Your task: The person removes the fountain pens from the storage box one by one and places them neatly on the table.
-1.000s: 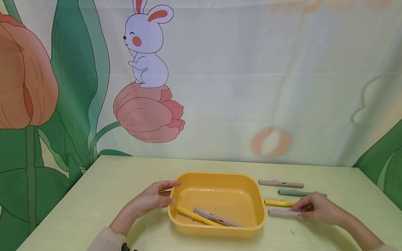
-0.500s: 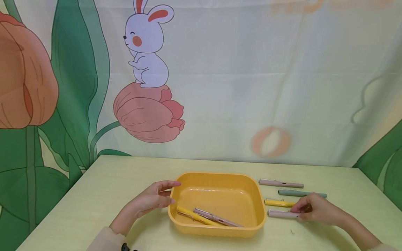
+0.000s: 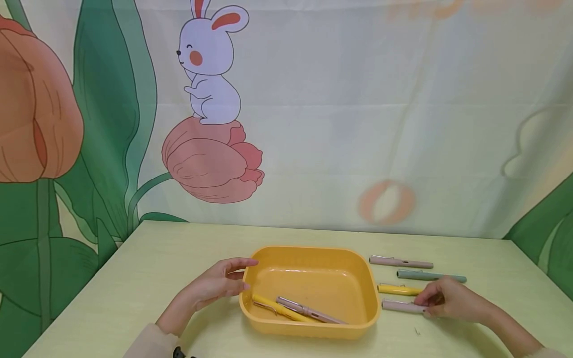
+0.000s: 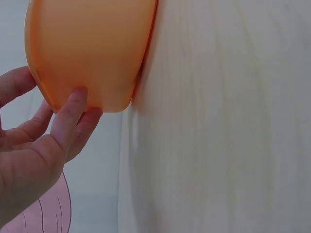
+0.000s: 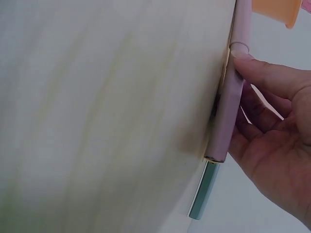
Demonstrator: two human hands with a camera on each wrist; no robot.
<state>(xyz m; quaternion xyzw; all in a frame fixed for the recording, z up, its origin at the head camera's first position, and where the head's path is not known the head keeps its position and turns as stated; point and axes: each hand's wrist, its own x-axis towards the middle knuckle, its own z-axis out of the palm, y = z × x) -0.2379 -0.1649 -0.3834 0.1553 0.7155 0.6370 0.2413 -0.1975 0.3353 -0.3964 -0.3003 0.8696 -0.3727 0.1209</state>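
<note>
In the head view, my left hand [image 3: 219, 281] rests at the left side of a yellow plastic tray [image 3: 309, 330], its fingertips touching the rim. The left wrist view shows fairly straight fingers against the tray's outer wall [image 4: 97, 53]. My right hand [image 3: 458, 301] pinches a pale pink pen [image 3: 398, 306] lying on the table right of the tray. The thumb is on the pen's barrel [image 5: 227, 116] in the right wrist view, with fingers behind it. A yellow pen [image 3: 396, 289] lies just beyond, its far end hidden by the hand.
Inside the tray lie a yellow pen [image 3: 277, 308] and a pinkish-brown pen [image 3: 313, 312]. Farther back on the right are a green pen [image 3: 425, 275] and another pink pen [image 3: 398, 261]. A printed curtain [image 3: 313, 124] hangs behind the table [image 3: 188, 248].
My right hand has shifted the pale pink pen very slightly toward the table's front. The left hand and the tray have stayed put.
</note>
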